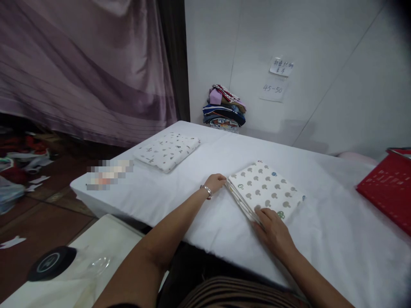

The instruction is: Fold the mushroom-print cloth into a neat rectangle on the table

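Note:
A folded white cloth with grey mushroom prints (265, 188) lies on the white-covered table (205, 214), its layered edge facing left. My left hand (216, 183), with a silver watch or bracelet on the wrist, pinches the cloth's left corner. At the near corner my right hand (271, 226) grips the cloth, fingers on top and thumb at the edge. Further left on the table rests another folded white cloth with small dark prints (168, 150), apart from both hands.
A pile of folded fabrics (224, 109) stands at the table's far edge by the wall. Something red (388, 188) sits at the right. A pale surface with a black round object (53, 263) is at lower left. A purple curtain (96, 64) hangs behind.

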Demonstrator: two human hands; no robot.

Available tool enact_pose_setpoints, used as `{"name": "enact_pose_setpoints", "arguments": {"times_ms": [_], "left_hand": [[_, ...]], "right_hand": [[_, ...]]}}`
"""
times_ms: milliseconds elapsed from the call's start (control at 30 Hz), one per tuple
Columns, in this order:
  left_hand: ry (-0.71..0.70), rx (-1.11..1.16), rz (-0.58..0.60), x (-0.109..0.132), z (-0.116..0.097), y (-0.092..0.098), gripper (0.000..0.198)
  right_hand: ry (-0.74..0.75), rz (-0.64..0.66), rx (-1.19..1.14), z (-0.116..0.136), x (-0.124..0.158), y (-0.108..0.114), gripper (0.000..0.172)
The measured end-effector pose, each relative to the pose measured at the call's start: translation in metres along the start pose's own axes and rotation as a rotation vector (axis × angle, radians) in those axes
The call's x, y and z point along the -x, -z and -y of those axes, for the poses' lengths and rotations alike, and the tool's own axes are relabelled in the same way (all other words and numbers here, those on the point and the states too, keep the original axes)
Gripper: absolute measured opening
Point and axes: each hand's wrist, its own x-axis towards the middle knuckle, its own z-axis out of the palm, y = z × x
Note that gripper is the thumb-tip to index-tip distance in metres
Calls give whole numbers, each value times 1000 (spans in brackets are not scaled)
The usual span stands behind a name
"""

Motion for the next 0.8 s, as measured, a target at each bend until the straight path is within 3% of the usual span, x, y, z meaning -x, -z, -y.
{"name": "enact_pose_setpoints", "arguments": {"times_ms": [267, 800], "left_hand": [[-62, -169, -4, -11, -3, -13, 9], [-19, -162, -42, -14, -2, -14, 15]], "right_hand": [[-67, 8, 100, 4, -8, -5, 31], [1, 107, 172, 8, -6, -5, 40]]}}
